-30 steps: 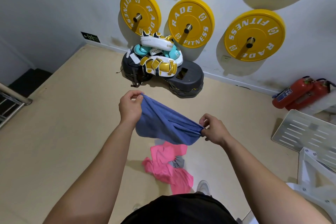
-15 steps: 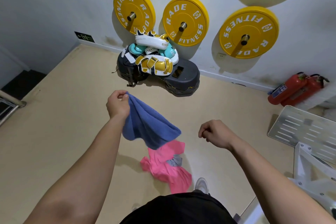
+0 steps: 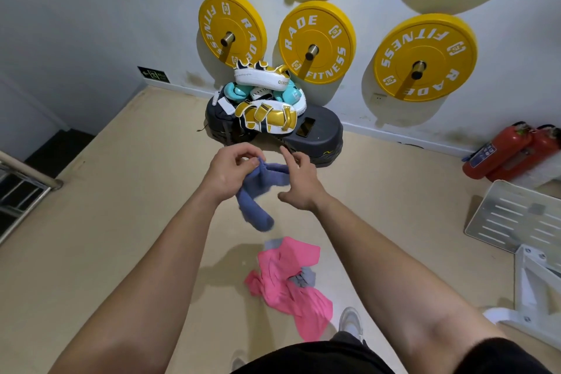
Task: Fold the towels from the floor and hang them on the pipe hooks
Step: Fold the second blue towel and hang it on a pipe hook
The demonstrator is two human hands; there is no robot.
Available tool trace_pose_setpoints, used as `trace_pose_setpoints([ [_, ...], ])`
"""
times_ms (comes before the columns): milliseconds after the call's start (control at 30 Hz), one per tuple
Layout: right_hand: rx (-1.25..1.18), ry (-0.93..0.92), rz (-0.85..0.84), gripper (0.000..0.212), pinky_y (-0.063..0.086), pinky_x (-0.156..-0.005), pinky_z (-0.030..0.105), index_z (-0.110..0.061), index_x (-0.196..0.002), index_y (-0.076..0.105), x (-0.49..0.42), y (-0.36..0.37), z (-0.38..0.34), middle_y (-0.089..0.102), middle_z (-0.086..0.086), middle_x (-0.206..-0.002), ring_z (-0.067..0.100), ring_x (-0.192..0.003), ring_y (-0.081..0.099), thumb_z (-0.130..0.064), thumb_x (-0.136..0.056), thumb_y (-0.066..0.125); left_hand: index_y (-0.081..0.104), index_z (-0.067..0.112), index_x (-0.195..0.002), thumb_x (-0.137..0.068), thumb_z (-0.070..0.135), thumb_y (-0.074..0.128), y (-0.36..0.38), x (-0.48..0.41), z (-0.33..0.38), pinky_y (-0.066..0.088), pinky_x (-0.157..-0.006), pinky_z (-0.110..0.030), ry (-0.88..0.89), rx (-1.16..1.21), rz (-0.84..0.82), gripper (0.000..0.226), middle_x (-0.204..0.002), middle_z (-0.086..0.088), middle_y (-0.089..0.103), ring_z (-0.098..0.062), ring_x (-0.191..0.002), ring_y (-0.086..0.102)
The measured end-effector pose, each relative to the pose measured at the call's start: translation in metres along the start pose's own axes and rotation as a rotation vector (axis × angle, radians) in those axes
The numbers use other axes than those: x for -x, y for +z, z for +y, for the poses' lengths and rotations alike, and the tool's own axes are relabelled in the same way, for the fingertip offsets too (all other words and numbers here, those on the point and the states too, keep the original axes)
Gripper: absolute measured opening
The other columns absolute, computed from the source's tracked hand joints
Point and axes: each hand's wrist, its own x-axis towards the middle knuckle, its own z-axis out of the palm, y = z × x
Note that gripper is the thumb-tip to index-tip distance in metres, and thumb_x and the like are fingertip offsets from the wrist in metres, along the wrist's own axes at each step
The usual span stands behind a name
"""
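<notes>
A blue towel (image 3: 258, 191) hangs bunched in the air at chest height. My left hand (image 3: 230, 170) pinches its top edge. My right hand (image 3: 299, 179) is just to the right of that edge, fingers spread, fingertips touching the cloth near the top; whether it grips the towel I cannot tell. Below them a pink towel (image 3: 288, 282) lies crumpled on the beige floor, with a small grey towel (image 3: 303, 278) partly tucked in it. No pipe hooks are in view.
Yellow weight plates (image 3: 315, 42) and green ones hang on the white wall. A dark step platform (image 3: 318, 136) piled with boxing pads stands below them. Two red fire extinguishers (image 3: 513, 155) lie right, near a white metal rack (image 3: 516, 222). A stair railing (image 3: 24, 179) is at left.
One second ago both hands stretched the blue towel. My right hand let go, then moved left and up to the towel's top edge, beside my left hand. The towel now hangs bunched.
</notes>
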Motion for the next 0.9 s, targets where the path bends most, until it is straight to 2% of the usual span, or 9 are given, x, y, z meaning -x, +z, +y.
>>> trace_pose_setpoints([
  [67, 0.092, 0.033, -0.047, 0.100, 0.037, -0.111, 0.047, -0.034, -0.153, 0.023, -0.002, 0.002, 0.014, 0.018, 0.011, -0.156, 0.039, -0.139, 0.021, -0.025, -0.070, 0.077, 0.071, 0.019, -0.090, -0.096, 0.008, 0.057, -0.002, -0.002, -0.001, 0.047, -0.073, -0.017, -0.002, 0.037, -0.029, 0.019, -0.092, 0.006, 0.069, -0.013, -0.094, 0.063],
  [167, 0.144, 0.026, -0.178, 0.047, 0.046, -0.096, 0.040, -0.021, -0.118, 0.064, 0.014, 0.006, 0.041, 0.052, 0.010, -0.134, 0.037, -0.123, 0.045, -0.024, -0.073, 0.073, 0.070, 0.024, -0.088, -0.098, 0.011, 0.056, 0.004, -0.005, -0.002, 0.044, -0.062, -0.010, -0.025, 0.060, -0.025, 0.022, -0.089, 0.008, 0.067, -0.011, -0.084, 0.060],
  [267, -0.066, 0.084, -0.213, 0.018, 0.043, -0.071, 0.032, -0.016, -0.098, 0.067, 0.042, 0.006, 0.067, 0.068, 0.004, -0.097, 0.027, -0.089, 0.059, -0.020, -0.081, 0.072, 0.069, 0.025, -0.087, -0.098, 0.012, 0.056, 0.009, -0.009, -0.007, 0.042, -0.056, -0.007, -0.045, 0.070, -0.006, 0.021, -0.089, 0.007, 0.066, -0.010, -0.079, 0.057],
  [433, -0.222, 0.125, -0.129, 0.022, 0.037, -0.058, 0.030, -0.014, -0.080, 0.059, 0.077, -0.008, 0.090, 0.055, -0.004, -0.071, 0.013, -0.064, 0.046, -0.030, -0.081, 0.074, 0.070, 0.023, -0.091, -0.095, 0.013, 0.057, 0.009, -0.018, -0.043, 0.044, -0.068, -0.024, -0.177, -0.061, 0.183, 0.017, -0.091, 0.005, 0.066, -0.016, -0.080, 0.058],
  [567, -0.195, 0.060, -0.075, 0.015, 0.040, -0.061, 0.029, -0.012, -0.083, 0.068, 0.084, -0.027, 0.092, 0.064, 0.001, -0.073, 0.014, -0.066, 0.050, -0.023, -0.091, 0.064, 0.069, 0.020, -0.092, -0.094, 0.009, 0.056, 0.013, -0.020, -0.063, 0.044, -0.079, -0.028, -0.318, -0.083, 0.372, 0.017, -0.089, 0.003, 0.066, -0.021, -0.090, 0.061],
  [667, -0.206, 0.059, -0.015, 0.013, 0.042, -0.062, 0.029, -0.017, -0.084, 0.071, 0.083, -0.041, 0.092, 0.065, -0.001, -0.072, 0.012, -0.065, 0.052, -0.019, -0.092, 0.062, 0.067, 0.013, -0.106, -0.097, 0.010, 0.052, 0.020, -0.023, -0.069, 0.040, -0.080, -0.026, -0.395, -0.044, 0.448, 0.018, -0.100, -0.003, 0.065, -0.024, -0.097, 0.060],
  [733, -0.313, 0.104, 0.035, 0.009, 0.050, -0.064, 0.035, -0.021, -0.080, 0.071, 0.080, -0.047, 0.095, 0.067, -0.004, -0.070, 0.011, -0.063, 0.056, -0.022, -0.088, 0.066, 0.063, 0.011, -0.115, -0.099, 0.013, 0.048, 0.024, -0.024, -0.072, 0.040, -0.082, -0.027, -0.450, -0.002, 0.505, 0.022, -0.110, -0.008, 0.066, -0.026, -0.105, 0.060],
  [800, -0.478, 0.190, 0.165, 0.009, 0.055, -0.065, 0.041, -0.022, -0.075, 0.071, 0.076, -0.051, 0.096, 0.068, -0.004, -0.067, 0.012, -0.061, 0.058, -0.028, -0.082, 0.070, 0.061, 0.010, -0.121, -0.100, 0.016, 0.047, 0.027, -0.024, -0.073, 0.040, -0.084, -0.027, -0.501, 0.041, 0.527, 0.026, -0.117, -0.010, 0.065, -0.026, -0.108, 0.059],
  [900, -0.578, 0.333, 0.473, 0.016, 0.047, -0.059, 0.030, -0.019, -0.070, 0.068, 0.071, -0.053, 0.087, 0.064, -0.007, -0.062, 0.010, -0.058, 0.053, -0.029, -0.081, 0.074, 0.062, 0.011, -0.119, -0.099, 0.017, 0.049, 0.041, -0.019, -0.064, 0.043, -0.085, -0.028, -0.533, 0.135, 0.518, 0.025, -0.114, -0.009, 0.067, -0.024, -0.102, 0.060],
])
